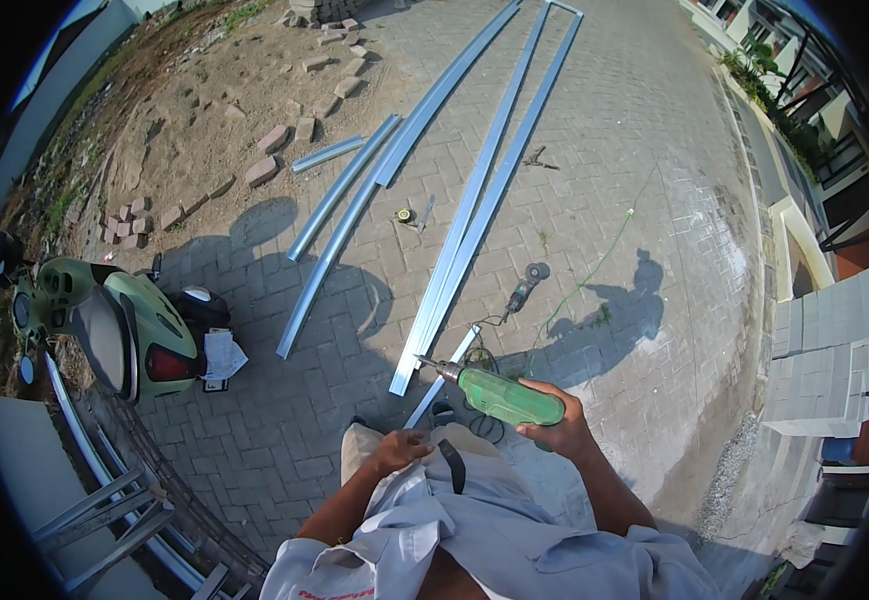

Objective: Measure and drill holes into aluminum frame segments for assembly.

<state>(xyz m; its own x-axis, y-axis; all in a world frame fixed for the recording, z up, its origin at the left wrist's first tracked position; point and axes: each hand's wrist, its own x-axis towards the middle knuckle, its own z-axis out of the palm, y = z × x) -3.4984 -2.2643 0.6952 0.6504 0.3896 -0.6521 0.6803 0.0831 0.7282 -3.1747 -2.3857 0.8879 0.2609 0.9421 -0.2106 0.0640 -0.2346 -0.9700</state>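
My right hand (558, 424) is wrapped round the rear of a green power drill (506, 397), held level in front of my waist with its bit toward the left. Close to my trousers, my left hand (401, 451) has its fingers curled together; whatever they may hold is hidden. Beneath the drill's front end, a short metal channel (446, 375) lies on the paving near my feet. Past it, two long metal profiles (474, 225) run away from me, close together at the near end and spread at the far end.
More metal profiles (349, 205) lie to the left, with a tape measure (405, 215) beside them. An angle grinder (525, 288) and a green cable (594, 270) are on the paving ahead. A green scooter (139, 330) stands at left; pale blocks (824, 360) are stacked at right.
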